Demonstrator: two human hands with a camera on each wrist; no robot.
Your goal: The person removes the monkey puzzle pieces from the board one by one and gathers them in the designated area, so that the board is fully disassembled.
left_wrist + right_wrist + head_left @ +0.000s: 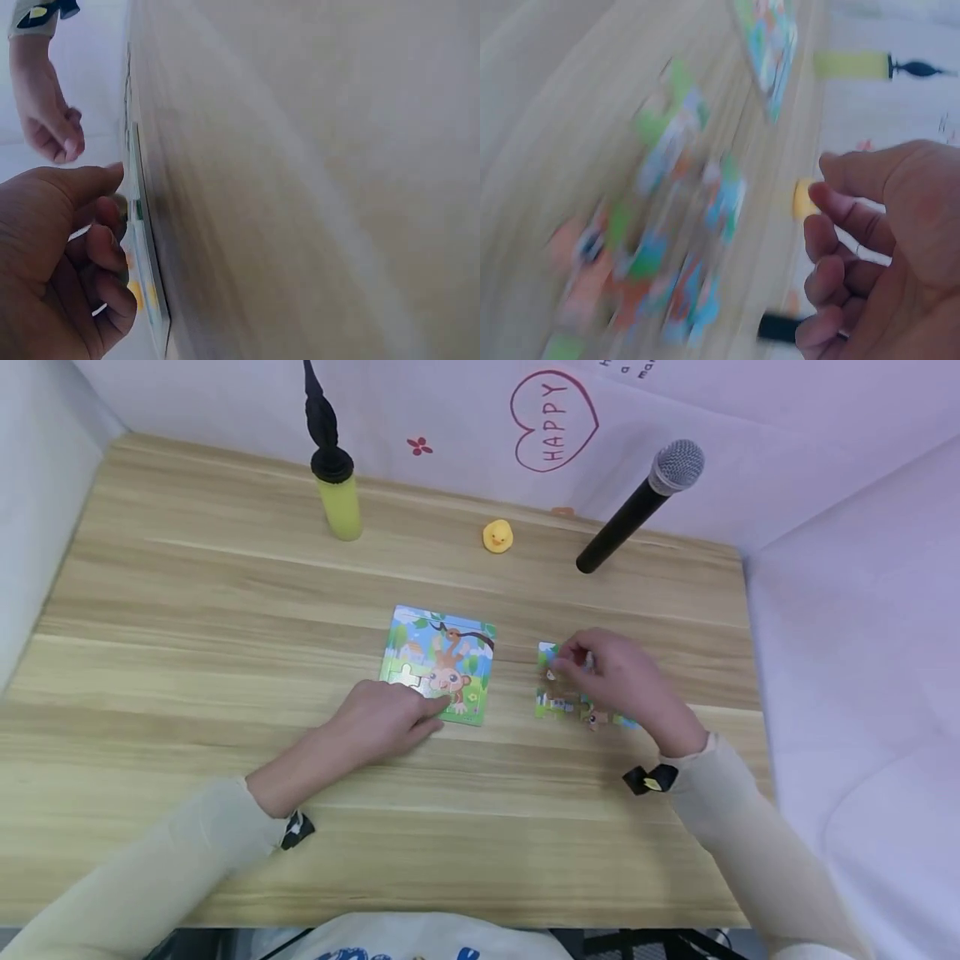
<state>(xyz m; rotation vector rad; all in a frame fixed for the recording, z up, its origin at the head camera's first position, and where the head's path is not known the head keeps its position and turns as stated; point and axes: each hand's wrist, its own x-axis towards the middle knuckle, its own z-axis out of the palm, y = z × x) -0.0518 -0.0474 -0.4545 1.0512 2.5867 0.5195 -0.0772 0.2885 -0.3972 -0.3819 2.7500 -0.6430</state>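
A square jigsaw puzzle (474, 672) with a monkey picture lies on the table, with a pale piece-shaped gap at its lower left. My left hand (386, 718) rests at the puzzle's lower edge, its index fingertip touching the picture. Its other fingers are loosely bent in the left wrist view. Several loose puzzle pieces (555, 703) lie to the right of the puzzle. Above them is my right hand (626, 681), fingers loosely bent. The right wrist view shows no piece between its thumb and index finger, and the scattered pieces (671, 150) there are blurred.
Along the back of the wooden table (225, 635) stand a yellow-green bottle (341, 510) with a black top, a small yellow rubber duck (497, 537) and a black microphone (626, 522). White walls (847, 635) enclose the back and sides.
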